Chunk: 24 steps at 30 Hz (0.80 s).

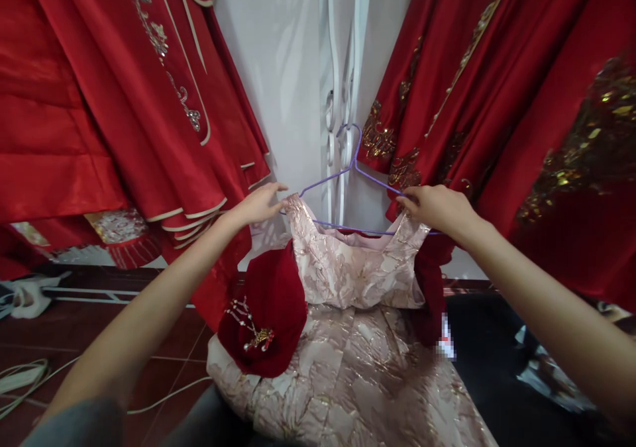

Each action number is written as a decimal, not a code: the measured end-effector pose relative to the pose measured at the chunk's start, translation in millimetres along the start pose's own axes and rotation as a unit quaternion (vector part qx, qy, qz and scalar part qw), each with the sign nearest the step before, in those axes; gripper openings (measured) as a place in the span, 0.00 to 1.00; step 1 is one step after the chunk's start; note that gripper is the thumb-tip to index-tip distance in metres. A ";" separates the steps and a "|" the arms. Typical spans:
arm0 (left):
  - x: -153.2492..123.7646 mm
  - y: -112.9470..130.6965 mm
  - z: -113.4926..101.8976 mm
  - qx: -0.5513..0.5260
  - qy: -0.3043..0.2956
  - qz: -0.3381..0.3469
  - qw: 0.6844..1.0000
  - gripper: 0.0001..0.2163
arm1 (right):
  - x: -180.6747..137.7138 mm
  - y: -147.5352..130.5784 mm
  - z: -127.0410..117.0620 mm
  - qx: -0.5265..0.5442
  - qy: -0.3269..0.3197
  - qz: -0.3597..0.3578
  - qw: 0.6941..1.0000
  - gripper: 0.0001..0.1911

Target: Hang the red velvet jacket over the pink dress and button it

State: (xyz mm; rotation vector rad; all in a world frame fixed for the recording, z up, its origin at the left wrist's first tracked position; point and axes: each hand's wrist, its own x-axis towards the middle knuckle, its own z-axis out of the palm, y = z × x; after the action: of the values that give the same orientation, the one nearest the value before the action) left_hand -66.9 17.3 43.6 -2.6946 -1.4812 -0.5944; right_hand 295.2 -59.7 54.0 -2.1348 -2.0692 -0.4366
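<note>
While the pale pink brocade dress [355, 275] sits on a purple hanger [325, 181] between both hands, the right hand's [432, 210] grip is clamped on one shoulder strap; the left hand [261, 204], at the other strap, shows thumb and fingers apart. Dark red cloth [278, 281] bearing a beaded ornament [259, 338] adjoins the bodice. Red garments [154, 122] flank white panels [271, 56] beyond.

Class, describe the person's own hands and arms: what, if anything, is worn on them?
The left hand and right hand are ungloved, with no watch or bracelet showing. Both forearms are bare. A plain grey-blue sleeve shows at the left elbow; none is visible on the right arm.
</note>
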 end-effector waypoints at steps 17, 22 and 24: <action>-3.6 -25.0 22.6 -0.002 0.103 -0.037 0.994 0.17 | -28.8 26.2 26.7 0.034 0.116 0.010 0.993 0.20; -39.6 -39.7 37.4 0.095 0.014 -0.109 0.989 0.18 | -44.0 33.7 31.3 0.027 0.077 0.034 0.996 0.21; -53.9 -36.7 45.3 0.102 -0.023 -0.096 0.990 0.17 | -56.2 41.6 40.2 0.015 0.041 0.061 0.997 0.20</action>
State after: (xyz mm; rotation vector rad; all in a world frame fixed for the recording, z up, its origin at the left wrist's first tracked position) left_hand -108.1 2.4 -22.6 -2.4466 -1.7225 -0.3635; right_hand 340.3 -103.3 3.3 -2.1719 -1.8784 -0.4672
